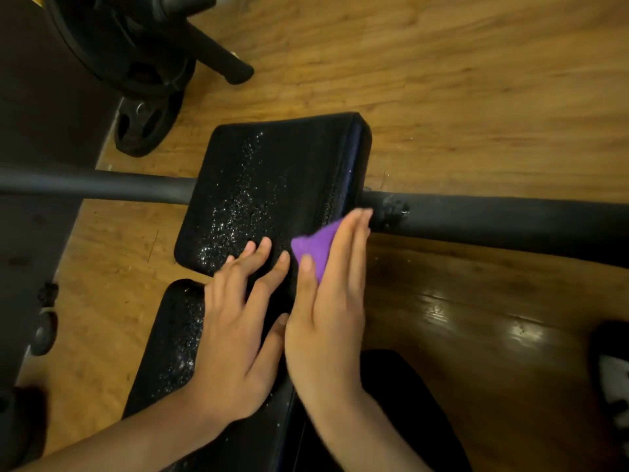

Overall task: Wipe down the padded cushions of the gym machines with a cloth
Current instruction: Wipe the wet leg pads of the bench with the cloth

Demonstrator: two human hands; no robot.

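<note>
Black padded cushion [272, 172] is mostly wet, not wiped yet; my right hand [326, 311], fingers straight, presses the small purple cloth [316, 246] on it; my left hand [235, 335] rests spread wide.

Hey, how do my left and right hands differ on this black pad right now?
The left hand lies flat with fingers spread; the right hand has its fingers together. The right hand presses a purple cloth against the right edge of the far pad; the left hand touches the pad bare. Both are open, fingers straight.
</note>
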